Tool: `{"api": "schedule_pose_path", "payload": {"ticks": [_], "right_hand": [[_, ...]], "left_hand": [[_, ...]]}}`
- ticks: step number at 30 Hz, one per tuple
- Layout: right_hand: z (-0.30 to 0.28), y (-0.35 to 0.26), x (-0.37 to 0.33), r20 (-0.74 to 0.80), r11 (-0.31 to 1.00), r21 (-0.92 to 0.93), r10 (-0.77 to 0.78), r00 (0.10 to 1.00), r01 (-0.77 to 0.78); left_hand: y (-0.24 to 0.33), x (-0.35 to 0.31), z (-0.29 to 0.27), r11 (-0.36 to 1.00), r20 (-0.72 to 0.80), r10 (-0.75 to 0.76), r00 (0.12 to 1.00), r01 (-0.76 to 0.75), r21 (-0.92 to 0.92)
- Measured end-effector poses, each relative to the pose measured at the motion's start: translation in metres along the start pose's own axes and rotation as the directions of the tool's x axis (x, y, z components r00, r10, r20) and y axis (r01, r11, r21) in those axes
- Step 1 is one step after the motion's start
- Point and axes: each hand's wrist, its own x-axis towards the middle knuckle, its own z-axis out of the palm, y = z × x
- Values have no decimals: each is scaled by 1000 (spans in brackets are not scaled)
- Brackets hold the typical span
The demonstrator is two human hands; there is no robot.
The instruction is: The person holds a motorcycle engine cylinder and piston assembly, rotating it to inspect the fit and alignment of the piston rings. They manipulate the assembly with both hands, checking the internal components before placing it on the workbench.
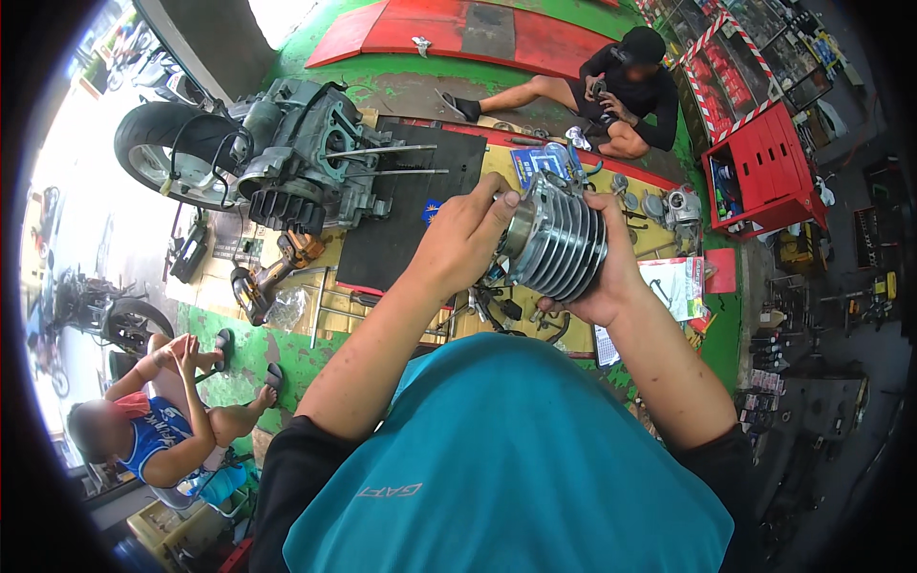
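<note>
Up in front of me, above the work mat, I hold a finned engine cylinder (565,250). Around its right side wraps my right hand (614,272), thumb on top and fingers underneath. My left hand (468,229) is closed at its left end, on a smooth round metal part (519,232). Whether this part is the cylinder's sleeve or a piston inside it, I cannot tell. To the left stands a large engine with its crankcase (306,153) and a wheel (162,143) attached. Two long studs (392,150) stick out of it toward the cylinder.
A black rubber mat (387,244) lies on the yellow work surface. A yellow-black power tool (263,277) and loose hand tools lie near its left end. Engine parts (669,205) and a red tool cabinet (764,177) are at right. Two people sit nearby, far right and near left.
</note>
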Motion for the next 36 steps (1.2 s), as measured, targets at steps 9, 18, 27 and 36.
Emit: {"api": "schedule_pose_path", "payload": {"ticks": [9, 18, 27, 36], "right_hand": [[5, 10, 4, -57, 996, 46, -68, 996, 71], [15, 22, 3, -105, 973, 109, -191, 976, 203], [10, 16, 4, -61, 975, 102, -194, 979, 200], [13, -25, -29, 245, 996, 93, -6, 970, -18]], "left_hand": [[-12, -3, 21, 983, -285, 166, 944, -136, 121], [-21, -10, 29, 966, -366, 253, 895, -213, 147], [-12, -8, 24, 982, -283, 178, 942, -152, 114], [37, 5, -30, 914, 11, 394, 919, -393, 98]]}}
